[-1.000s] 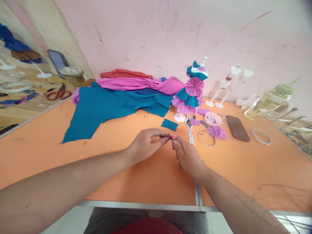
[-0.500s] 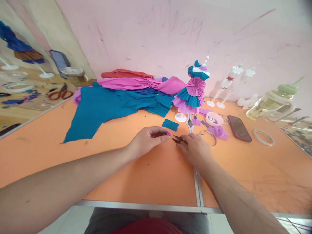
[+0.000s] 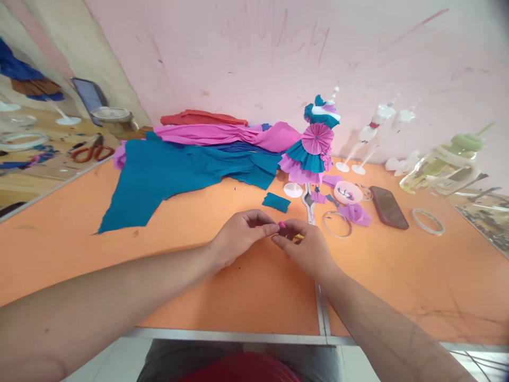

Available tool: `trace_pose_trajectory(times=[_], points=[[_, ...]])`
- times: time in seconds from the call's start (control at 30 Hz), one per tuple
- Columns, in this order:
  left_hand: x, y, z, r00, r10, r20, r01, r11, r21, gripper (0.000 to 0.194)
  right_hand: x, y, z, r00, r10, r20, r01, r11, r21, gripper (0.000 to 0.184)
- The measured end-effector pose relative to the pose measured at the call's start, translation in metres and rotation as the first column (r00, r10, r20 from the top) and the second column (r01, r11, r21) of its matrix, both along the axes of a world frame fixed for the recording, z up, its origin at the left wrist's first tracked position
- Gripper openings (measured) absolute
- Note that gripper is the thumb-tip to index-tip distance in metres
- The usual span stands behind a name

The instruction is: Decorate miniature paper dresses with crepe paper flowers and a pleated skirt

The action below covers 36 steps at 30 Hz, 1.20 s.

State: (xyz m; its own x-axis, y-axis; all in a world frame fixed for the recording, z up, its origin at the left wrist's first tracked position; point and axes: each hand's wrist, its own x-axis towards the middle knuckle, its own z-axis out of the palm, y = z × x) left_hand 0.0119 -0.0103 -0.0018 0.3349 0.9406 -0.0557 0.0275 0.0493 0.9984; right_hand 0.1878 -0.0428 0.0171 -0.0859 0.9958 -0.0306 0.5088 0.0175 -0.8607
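Observation:
Between my two hands, above the orange table, is a tiny piece of pink crepe paper (image 3: 281, 224). My left hand (image 3: 242, 236) is closed, pinching it between thumb and fingertips. My right hand (image 3: 308, 246) comes in from the right with curled fingers, its fingertips at the same pink piece. A small yellowish bit shows under the right fingers; I cannot make out what it is. The black scissors are hidden from view. A teal paper rectangle (image 3: 276, 202) lies just beyond the hands.
Large teal crepe paper (image 3: 191, 172) spreads at left, with a pink roll (image 3: 210, 134) behind. A dress form in ruffled paper (image 3: 317, 140) stands near the wall. Rightward are a clear ring (image 3: 337, 224), pink bowl (image 3: 347, 192), phone (image 3: 388, 207), white ring (image 3: 427, 221) and bottle (image 3: 441, 162).
My right hand has moved slightly left, up to the left fingertips and the pink piece. The scissors blades that showed beneath it are no longer visible. The view has shifted slightly.

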Motion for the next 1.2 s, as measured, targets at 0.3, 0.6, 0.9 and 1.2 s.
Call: trace_pose_trajectory(times=[0.3,0.6,0.9,1.2], points=[[0.0,0.0,-0.005,0.997,-0.048,0.06,0.049,0.999,-0.014,0.031,0.001,0.002,0.001,0.994,0.035,-0.099,-0.042,0.996,-0.076,0.024],[-0.006,0.004,0.003,0.98,-0.132,-0.152,0.135,0.991,0.011,0.034,0.014,0.003,0.009,0.99,0.136,-0.039,-0.139,0.986,-0.096,0.015],[-0.009,0.007,0.001,0.951,-0.224,-0.213,0.219,0.975,-0.048,0.038,0.019,0.005,0.006,0.983,0.184,0.019,-0.182,0.981,-0.071,0.013],[-0.009,0.01,-0.004,0.979,-0.164,-0.118,0.162,0.986,-0.022,0.04,0.022,0.006,0.006,0.97,0.203,-0.133,-0.219,0.969,-0.114,0.019]])
